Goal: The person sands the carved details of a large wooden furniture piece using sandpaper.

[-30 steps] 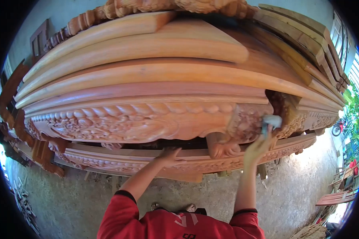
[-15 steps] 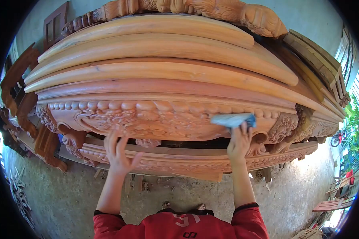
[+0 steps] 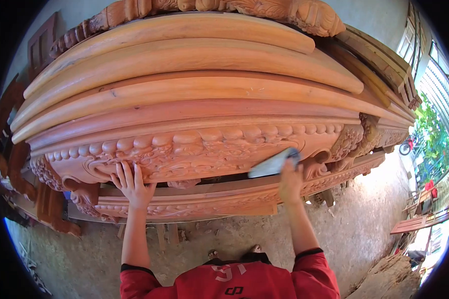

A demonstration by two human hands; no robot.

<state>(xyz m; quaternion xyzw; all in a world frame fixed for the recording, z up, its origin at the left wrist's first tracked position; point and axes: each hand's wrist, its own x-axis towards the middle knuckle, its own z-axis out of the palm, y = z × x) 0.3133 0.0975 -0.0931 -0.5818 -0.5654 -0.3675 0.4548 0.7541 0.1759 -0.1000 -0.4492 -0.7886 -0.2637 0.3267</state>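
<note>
My left hand [image 3: 132, 184] rests with spread fingers on the lower edge of a carved wooden panel [image 3: 204, 149], toward its left side. In my right hand [image 3: 291, 182] is a pale blue-grey sheet or cloth [image 3: 273, 163], blurred by motion, held against or just in front of the panel's lower right part. Rounded beads run along the panel's top edge, with relief carving below them. Whether the sheet touches the wood cannot be made out.
Long smooth curved wooden pieces [image 3: 184, 57] lie above the panel. A second carved rail [image 3: 219, 199] runs below it. Carved legs [image 3: 60, 209] stand at the left, and planks [image 3: 379, 60] at the upper right. A red motorbike [image 3: 406, 146] is outside.
My left hand has come down onto the panel's lower edge and its fingers now touch it. The sheet in my right hand has moved a little lower and left and is tilted more. The view has shifted.
</note>
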